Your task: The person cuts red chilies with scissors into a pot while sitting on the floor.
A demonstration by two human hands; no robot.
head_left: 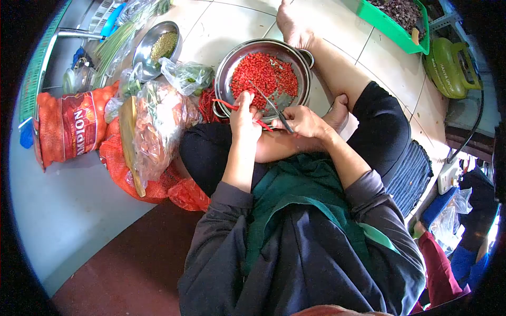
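Over the near rim of a round metal pot (226, 68), my left hand (244, 116) is closed around long red chilies (224, 104). A knife (271, 105) is held by its dark handle in my right hand (301, 122), its blade slanting up and left across the pot toward the left fingertips. Inside the pot lies a heap of small chopped red chili pieces (263, 73), with bare metal showing at the lower right of the heap. The pot has a side handle at the upper right and another at the lower left.
To the left are a metal bowl (141, 52) with greenish contents, plastic bags of vegetables (190, 78), a wooden board (128, 142) and red net sacks (68, 124). A green crate (392, 26) and a green gas cylinder (445, 68) stand at the right. Another person's maroon sleeve (437, 268) shows lower right.
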